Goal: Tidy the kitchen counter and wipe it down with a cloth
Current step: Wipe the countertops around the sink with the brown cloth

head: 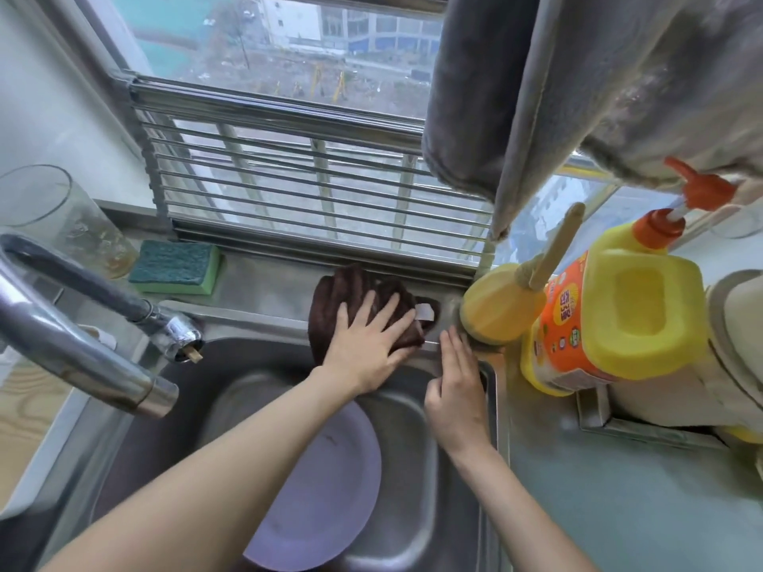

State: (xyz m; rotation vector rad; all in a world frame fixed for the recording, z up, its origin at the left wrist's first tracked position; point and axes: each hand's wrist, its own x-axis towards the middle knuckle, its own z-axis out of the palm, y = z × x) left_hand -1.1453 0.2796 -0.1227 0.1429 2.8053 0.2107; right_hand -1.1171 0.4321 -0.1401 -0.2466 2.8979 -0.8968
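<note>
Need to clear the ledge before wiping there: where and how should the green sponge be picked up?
Take the green sponge by its two long side faces, coming straight down from above with the left hand. It lies flat, dark scouring face up, on the ledge beside the glass jar; those soft sides look open to the fingers.
</note>
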